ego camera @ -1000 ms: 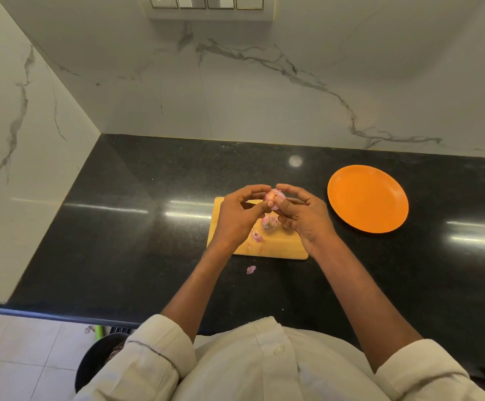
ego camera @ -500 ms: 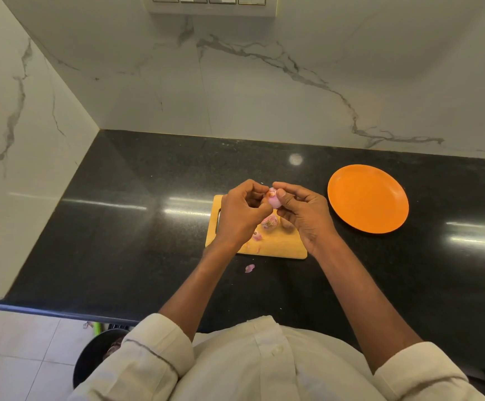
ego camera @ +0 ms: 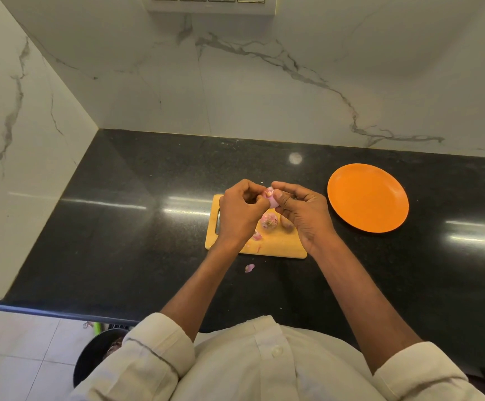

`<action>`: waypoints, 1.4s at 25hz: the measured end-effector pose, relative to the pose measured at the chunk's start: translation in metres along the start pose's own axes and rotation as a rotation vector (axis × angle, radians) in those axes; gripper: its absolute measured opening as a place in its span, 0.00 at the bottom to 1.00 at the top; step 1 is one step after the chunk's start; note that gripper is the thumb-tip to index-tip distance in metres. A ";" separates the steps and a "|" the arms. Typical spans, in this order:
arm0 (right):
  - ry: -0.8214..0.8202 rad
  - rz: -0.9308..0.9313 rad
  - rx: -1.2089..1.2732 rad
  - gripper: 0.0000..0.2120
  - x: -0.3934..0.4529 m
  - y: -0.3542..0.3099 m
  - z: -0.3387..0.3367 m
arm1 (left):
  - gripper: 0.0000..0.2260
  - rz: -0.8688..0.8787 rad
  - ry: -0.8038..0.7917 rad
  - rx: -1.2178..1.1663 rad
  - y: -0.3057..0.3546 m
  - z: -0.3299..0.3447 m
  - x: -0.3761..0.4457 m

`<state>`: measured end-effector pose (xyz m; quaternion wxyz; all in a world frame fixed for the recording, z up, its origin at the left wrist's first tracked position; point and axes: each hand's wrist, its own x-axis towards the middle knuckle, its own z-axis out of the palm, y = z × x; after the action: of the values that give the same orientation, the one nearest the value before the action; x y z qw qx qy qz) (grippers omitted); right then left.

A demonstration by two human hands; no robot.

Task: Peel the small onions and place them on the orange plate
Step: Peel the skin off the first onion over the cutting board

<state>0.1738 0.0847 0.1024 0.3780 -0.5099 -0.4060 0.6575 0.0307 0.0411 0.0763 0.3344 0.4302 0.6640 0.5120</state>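
**Small onion held in both hands above the cutting board**

Both hands meet over the far half of the wooden cutting board (ego camera: 276, 244). The left hand (ego camera: 240, 212) has its fingers curled in, thumb and fingertips pinching at the left side of a small pink onion (ego camera: 271, 196). The right hand (ego camera: 305, 211) grips the same onion from the right, thumb laid across its front, fingers wrapped behind. So both grips are closed on the one onion, which sits off the board, lifted between the two hands. Its top shows a pale brownish patch; whether skin is coming away there cannot be told.

A second onion (ego camera: 269, 220) lies on the board just below the hands, papery and pink, unheld. Near it on the board is a small pink peel scrap (ego camera: 256, 236). Another peel piece (ego camera: 249, 268) lies on the black countertop (ego camera: 137, 227), just off the board's near edge.

The orange plate (ego camera: 368, 197) sits on the counter to the right of the board, apart from it, with nothing on it.

White marble-patterned walls back the counter. The person wears a cream shirt with rolled sleeves (ego camera: 160, 348). A dark round container (ego camera: 90, 363) shows on the floor at lower left, partly hidden.
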 end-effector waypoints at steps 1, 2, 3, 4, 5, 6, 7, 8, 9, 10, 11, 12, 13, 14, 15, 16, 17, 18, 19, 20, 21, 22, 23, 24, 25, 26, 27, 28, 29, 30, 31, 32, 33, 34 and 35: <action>0.008 0.010 0.025 0.11 0.000 0.000 0.000 | 0.05 -0.027 -0.025 -0.050 -0.001 -0.002 0.001; 0.011 0.024 0.060 0.11 0.001 -0.001 -0.001 | 0.06 -0.046 -0.056 -0.109 -0.003 -0.006 0.002; 0.009 0.038 0.098 0.11 0.001 -0.001 -0.002 | 0.07 -0.058 -0.088 -0.166 -0.004 -0.009 0.003; 0.003 0.049 0.128 0.11 0.002 -0.001 -0.003 | 0.08 -0.061 -0.114 -0.206 -0.004 -0.012 0.003; -0.007 0.056 0.145 0.12 0.002 -0.002 -0.004 | 0.09 -0.050 -0.129 -0.222 -0.003 -0.014 0.002; -0.023 0.058 0.146 0.12 0.002 -0.002 -0.004 | 0.10 -0.033 -0.133 -0.219 -0.003 -0.015 0.002; -0.043 0.058 0.140 0.13 0.002 -0.002 -0.004 | 0.09 -0.008 -0.132 -0.206 -0.003 -0.017 0.003; -0.062 0.058 0.134 0.14 0.002 -0.002 -0.004 | 0.07 0.021 -0.129 -0.184 -0.004 -0.018 0.004; -0.075 0.061 0.133 0.14 0.001 -0.002 -0.004 | 0.06 0.053 -0.126 -0.154 -0.004 -0.018 0.005; -0.084 0.067 0.132 0.14 0.001 -0.003 -0.004 | 0.06 0.085 -0.120 -0.117 -0.003 -0.018 0.004; -0.097 0.070 0.128 0.15 0.001 -0.003 -0.004 | 0.06 0.117 -0.111 -0.077 -0.001 -0.018 0.002; -0.115 0.069 0.118 0.16 0.001 -0.003 -0.004 | 0.06 0.148 -0.099 -0.034 0.000 -0.017 0.000; -0.138 0.066 0.105 0.17 0.001 -0.003 -0.003 | 0.05 0.178 -0.084 0.010 0.001 -0.016 -0.002; -0.162 0.062 0.087 0.18 0.000 -0.003 -0.002 | 0.05 0.207 -0.063 0.055 0.002 -0.015 -0.003; -0.181 0.057 0.071 0.17 0.000 -0.003 -0.001 | 0.04 0.234 -0.042 0.093 0.002 -0.014 -0.004; -0.190 0.049 0.059 0.17 0.000 -0.003 0.000 | 0.04 0.257 -0.022 0.120 0.003 -0.014 -0.004; -0.190 0.043 0.053 0.16 0.000 -0.003 0.001 | 0.04 0.274 -0.006 0.135 0.003 -0.014 -0.003; -0.185 0.038 0.048 0.15 -0.001 -0.003 0.002 | 0.04 0.283 0.008 0.139 0.003 -0.014 -0.003; -0.178 0.031 0.039 0.15 -0.001 -0.002 0.002 | 0.04 0.287 0.019 0.137 0.003 -0.014 -0.004; -0.169 0.023 0.026 0.15 -0.001 -0.002 0.003 | 0.05 0.289 0.031 0.135 0.004 -0.014 -0.005; -0.163 0.015 0.014 0.15 -0.001 -0.001 0.003 | 0.05 0.295 0.040 0.139 0.004 -0.014 -0.007; -0.162 0.009 0.012 0.15 -0.002 -0.001 0.004 | 0.05 0.307 0.047 0.150 0.005 -0.014 -0.008; -0.167 0.010 0.029 0.14 -0.002 -0.001 0.004 | 0.06 0.323 0.048 0.164 0.005 -0.015 -0.008; -0.175 0.015 0.065 0.13 -0.003 -0.002 0.005 | 0.06 0.343 0.045 0.180 0.005 -0.016 -0.006; -0.174 0.019 0.101 0.12 -0.004 -0.003 0.006 | 0.07 0.365 0.038 0.195 0.006 -0.017 -0.005; -0.152 0.016 0.123 0.11 -0.005 -0.003 0.007 | 0.07 0.388 0.030 0.211 0.006 -0.017 -0.003; -0.111 0.011 0.128 0.10 -0.005 -0.003 0.008 | 0.07 0.408 0.021 0.228 0.006 -0.016 -0.003; -0.065 0.006 0.124 0.10 -0.005 -0.003 0.009 | 0.07 0.422 0.015 0.239 0.007 -0.015 -0.003; -0.032 -0.003 0.118 0.09 -0.004 -0.003 0.010 | 0.07 0.422 0.017 0.230 0.008 -0.013 -0.004; -0.015 -0.015 0.110 0.09 -0.004 -0.003 0.011 | 0.07 0.406 0.028 0.198 0.009 -0.011 -0.006; -0.004 -0.029 0.107 0.08 -0.004 -0.004 0.012 | 0.07 0.373 0.046 0.147 0.010 -0.009 -0.007; 0.008 -0.040 0.116 0.08 -0.004 -0.005 0.013 | 0.07 0.325 0.063 0.087 0.011 -0.006 -0.008; 0.024 -0.045 0.135 0.08 -0.005 -0.005 0.014 | 0.06 0.274 0.074 0.029 0.012 -0.004 -0.008; 0.038 -0.047 0.162 0.08 -0.005 -0.005 0.015 | 0.06 0.237 0.077 -0.016 0.013 -0.002 -0.007; 0.047 -0.049 0.191 0.08 -0.005 -0.005 0.017 | 0.06 0.218 0.078 -0.050 0.013 0.000 -0.006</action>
<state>0.1589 0.0797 0.1108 0.4503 -0.4768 -0.3446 0.6717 0.0362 0.0371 0.0885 0.2612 0.4711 0.6129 0.5781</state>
